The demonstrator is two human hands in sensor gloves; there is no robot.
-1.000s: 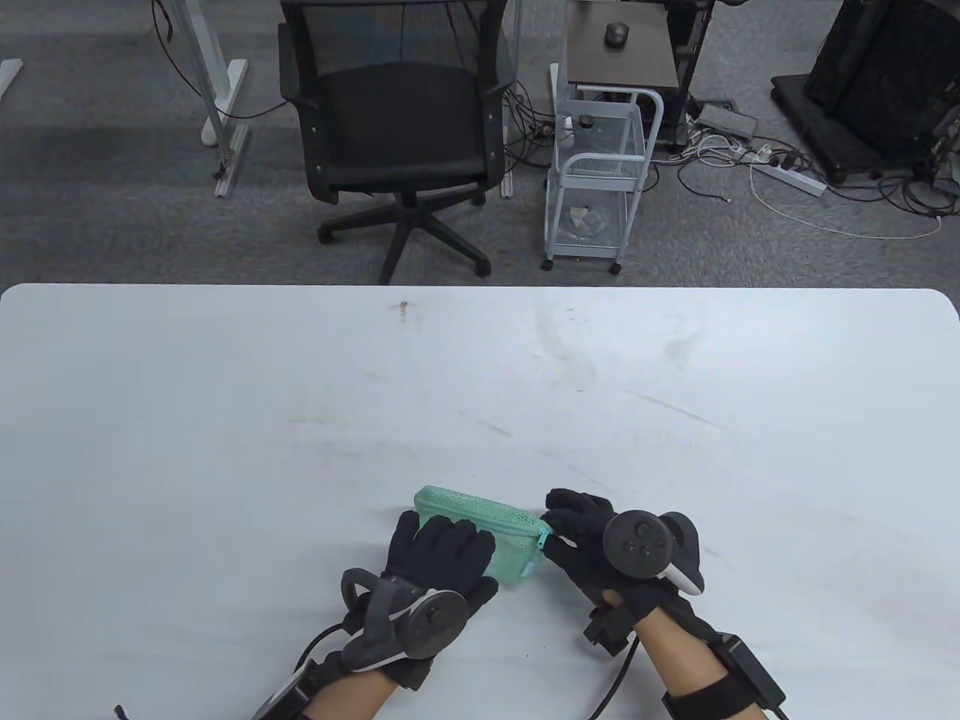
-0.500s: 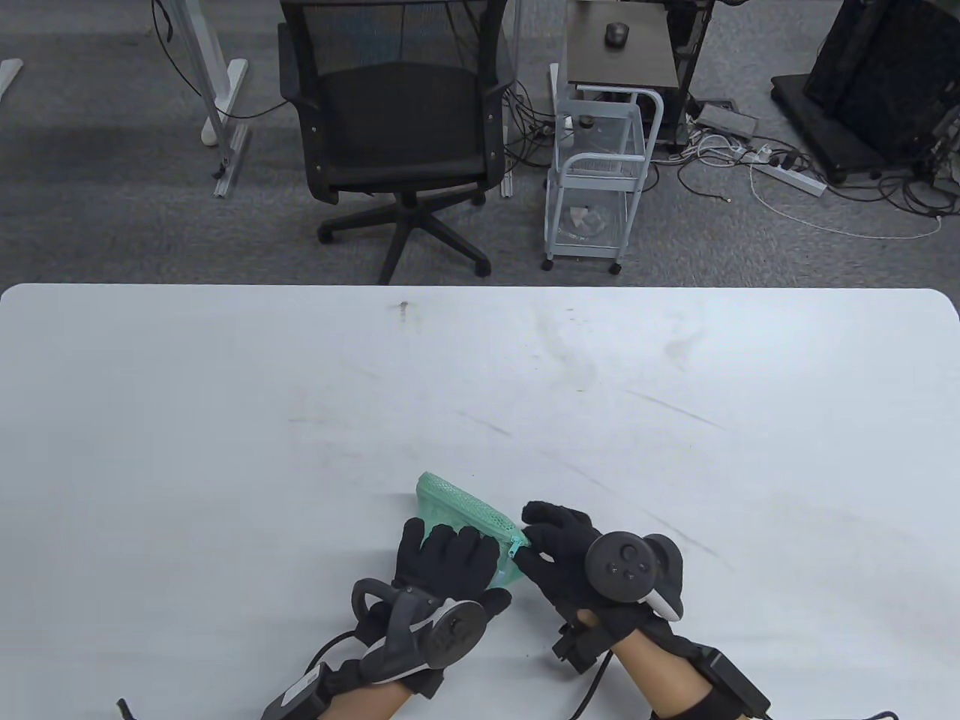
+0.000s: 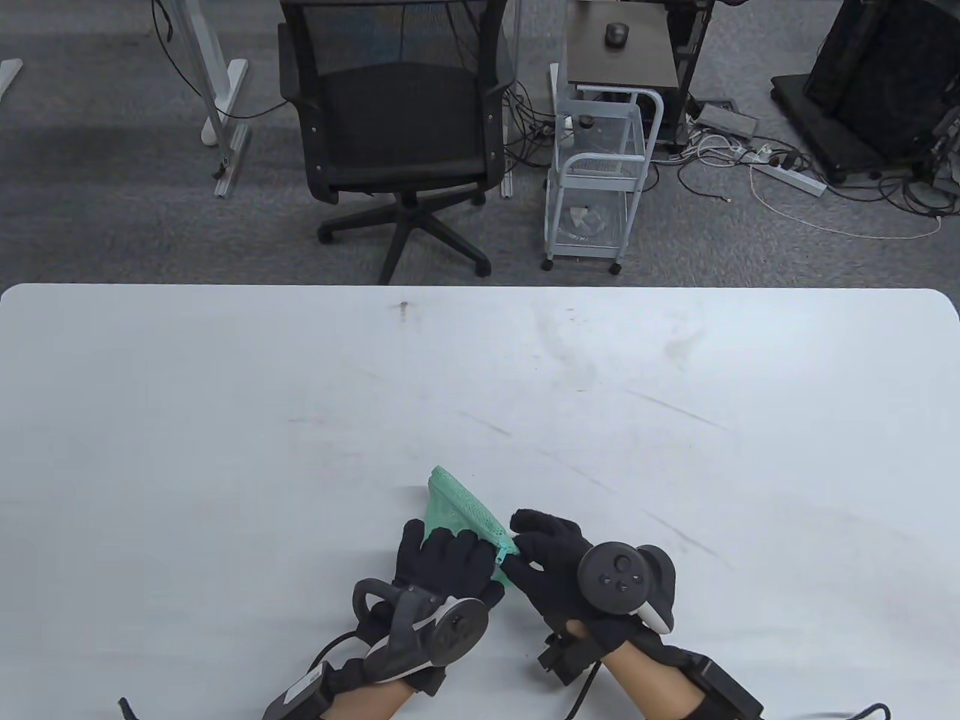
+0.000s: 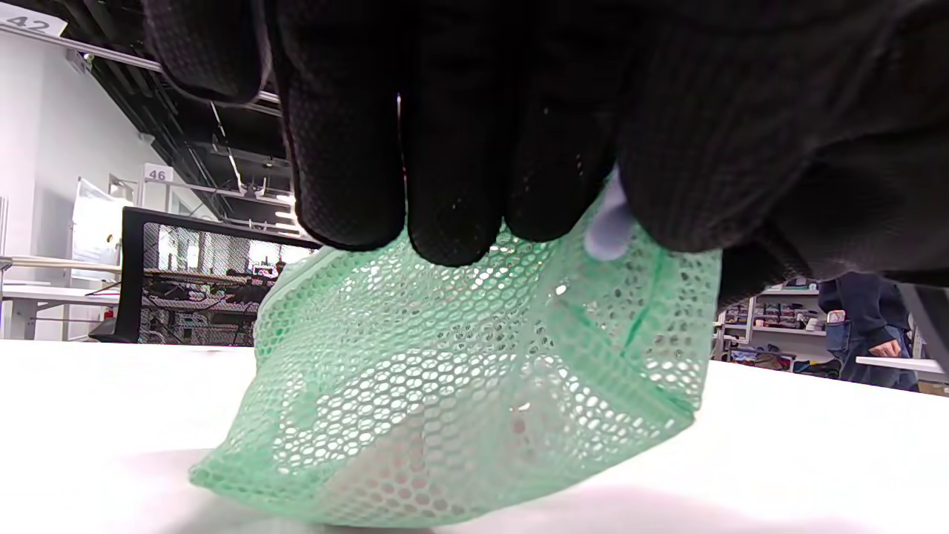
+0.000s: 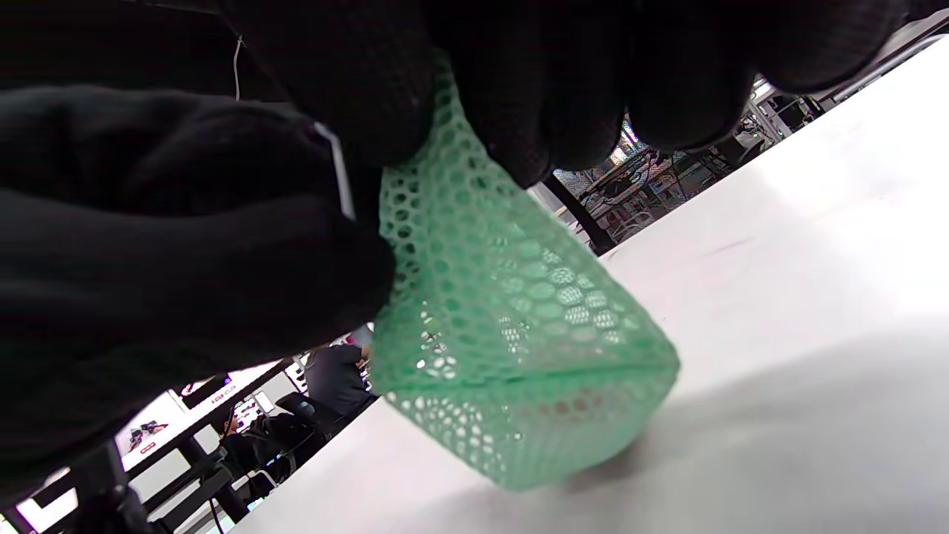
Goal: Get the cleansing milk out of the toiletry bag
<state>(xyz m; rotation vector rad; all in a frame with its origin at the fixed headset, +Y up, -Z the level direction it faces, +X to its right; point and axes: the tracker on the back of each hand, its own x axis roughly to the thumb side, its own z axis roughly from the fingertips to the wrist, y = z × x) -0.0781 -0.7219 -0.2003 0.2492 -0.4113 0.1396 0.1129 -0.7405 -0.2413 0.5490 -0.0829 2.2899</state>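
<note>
A green mesh toiletry bag [image 3: 459, 507] lies on the white table [image 3: 225, 420] near the front edge, its near end lifted. My left hand [image 3: 456, 546] grips the bag's near end from above; in the left wrist view its fingers [image 4: 452, 148] press on the top of the bag [image 4: 460, 386]. My right hand [image 3: 526, 546] pinches the zipper pull at the bag's right corner; in the right wrist view the metal pull [image 5: 339, 174] sits between thumb and finger above the bag [image 5: 511, 334]. A pale shape shows through the mesh [image 4: 415, 467]; the cleansing milk itself cannot be made out.
A black office chair [image 3: 397, 127] and a white wire cart [image 3: 600, 172] stand on the floor beyond the table's far edge. Cables and a power strip [image 3: 787, 176] lie at the far right.
The right hand has moved left and nearer with the bag's zipper end. The bag has swung from lying across to pointing away, with its near end raised. The left hand has shifted slightly nearer.
</note>
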